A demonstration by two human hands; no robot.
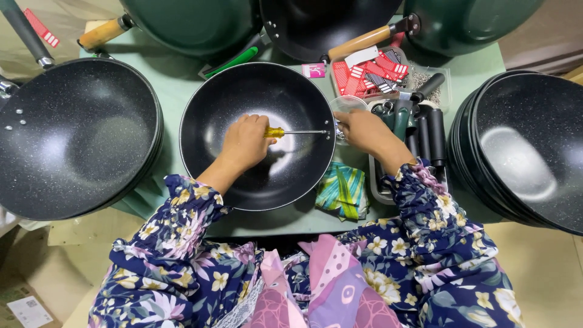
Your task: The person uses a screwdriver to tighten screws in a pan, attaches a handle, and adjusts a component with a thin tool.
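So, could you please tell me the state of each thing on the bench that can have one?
Left hand: closed around the yellow-handled screwdriver, which lies level, tip at the rim.
Right hand: at the centre wok's right rim; grip unclear.
Centre wok: upright, empty, no handle showing.
Woks at right: nested in a stack.
Tray of black handles: filled.
Striped cloth: crumpled.

Pale green table crowded with dark cookware.
A black speckled wok sits at centre, another wok left, stacked woks right, a striped cloth and a tray of handles between.
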